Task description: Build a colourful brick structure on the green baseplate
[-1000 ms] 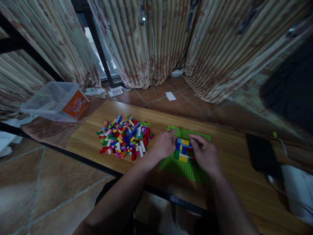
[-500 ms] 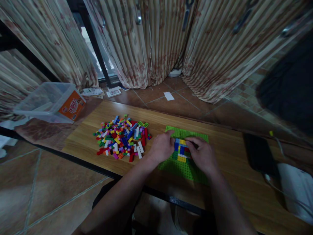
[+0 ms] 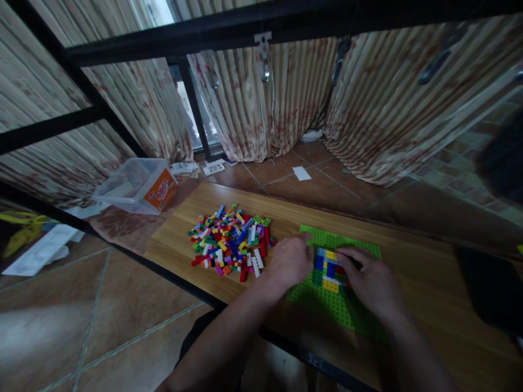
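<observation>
A studded green baseplate point(image 3: 341, 316) lies on the wooden table, with a small block of building bricks point(image 3: 330, 268) in yellow, blue, red and white on it. At the left side of the bricks is my left hand point(image 3: 291, 261), its fingers curled and their tips mostly hidden. My right hand point(image 3: 373, 280) reaches over the right side of the bricks, thumb and index finger pressed together at the upper right corner. Part of the build is covered by this hand. Left of the plate spreads a pile of loose bricks point(image 3: 232, 239) in many colours.
On the floor past the table's point(image 3: 180, 218) left end stands a clear plastic bin point(image 3: 131, 182) with an orange label. A dark flat device point(image 3: 486, 288) lies at the table's right. Striped curtains point(image 3: 249, 114) hang behind, and a black metal bar point(image 3: 212, 35) crosses above.
The camera view has turned left and up, so everything sits lower and further right. Both hands stay at the bricks in nearly the same pose.
</observation>
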`<state>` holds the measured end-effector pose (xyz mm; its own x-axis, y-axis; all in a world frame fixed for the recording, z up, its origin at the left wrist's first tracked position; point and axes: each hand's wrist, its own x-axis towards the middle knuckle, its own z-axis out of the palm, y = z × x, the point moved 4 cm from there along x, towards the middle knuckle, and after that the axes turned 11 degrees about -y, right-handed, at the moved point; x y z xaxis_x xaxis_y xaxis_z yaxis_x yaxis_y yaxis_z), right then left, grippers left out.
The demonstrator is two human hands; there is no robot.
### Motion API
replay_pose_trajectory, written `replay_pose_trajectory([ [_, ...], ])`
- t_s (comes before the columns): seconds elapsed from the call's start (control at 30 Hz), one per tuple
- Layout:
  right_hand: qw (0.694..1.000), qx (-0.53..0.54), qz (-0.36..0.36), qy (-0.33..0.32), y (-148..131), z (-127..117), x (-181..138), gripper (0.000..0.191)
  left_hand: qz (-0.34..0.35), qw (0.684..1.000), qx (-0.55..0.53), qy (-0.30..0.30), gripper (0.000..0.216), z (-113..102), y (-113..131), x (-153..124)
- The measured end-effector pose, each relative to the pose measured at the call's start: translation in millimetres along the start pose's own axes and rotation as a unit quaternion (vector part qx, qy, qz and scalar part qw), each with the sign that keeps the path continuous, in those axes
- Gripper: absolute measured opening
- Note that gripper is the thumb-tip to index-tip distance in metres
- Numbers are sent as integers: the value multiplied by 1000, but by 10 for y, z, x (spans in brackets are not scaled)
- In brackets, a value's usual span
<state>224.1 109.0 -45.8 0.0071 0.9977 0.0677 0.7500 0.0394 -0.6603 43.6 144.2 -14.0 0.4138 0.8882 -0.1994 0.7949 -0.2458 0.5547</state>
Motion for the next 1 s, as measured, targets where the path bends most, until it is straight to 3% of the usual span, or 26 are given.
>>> replay_pose_trajectory([
  [0.17,1000,-13,11,-8,43,-5,9,32,2,999,-8,40,34,-97,-105,15],
  [0.33,1000,-10,10,-5,52,-7,16,31,-48,993,46,96,27,-287,-275,39],
  [0.47,1000,-6,3,1,31,-10,14,29,-68,982,107,143,36,-459,-472,73],
  [0.63,1000,-10,-8,1,2,-23,14,29,-83,980,125,131,40,-486,-637,131],
  [0.87,1000,-10,6,-12,-14,-68,-1,31,-128,971,164,118,31,-464,-697,151],
  [1.0,1000,-5,7,-6,-17,-88,1,29,-118,969,182,115,30,-472,-687,158],
])
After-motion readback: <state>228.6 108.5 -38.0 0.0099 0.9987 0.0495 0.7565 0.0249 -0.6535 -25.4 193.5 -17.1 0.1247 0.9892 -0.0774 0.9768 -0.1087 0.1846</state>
